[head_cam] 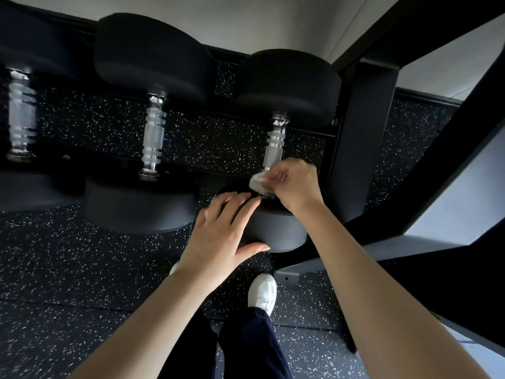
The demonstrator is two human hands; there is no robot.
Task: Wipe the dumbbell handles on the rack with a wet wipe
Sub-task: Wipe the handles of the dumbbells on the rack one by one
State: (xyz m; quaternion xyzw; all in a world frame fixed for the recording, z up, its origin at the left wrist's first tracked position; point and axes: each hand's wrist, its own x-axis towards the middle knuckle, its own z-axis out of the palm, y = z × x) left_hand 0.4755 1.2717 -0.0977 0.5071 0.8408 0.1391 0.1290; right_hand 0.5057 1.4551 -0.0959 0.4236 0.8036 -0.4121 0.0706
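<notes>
Right hand [293, 184] pinches a soft wet wipe [258, 183] around the knurled handle [273, 149]; left hand [221, 231], fingers straight, steadies the heavy dumbbell [276, 231].

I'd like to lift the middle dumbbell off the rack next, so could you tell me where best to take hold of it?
Grip the middle dumbbell by its knurled chrome handle, midway between the two black heads. Come from above, fingers curling round the bar: it lies across the rack with the handle exposed and nothing touching it.
</notes>
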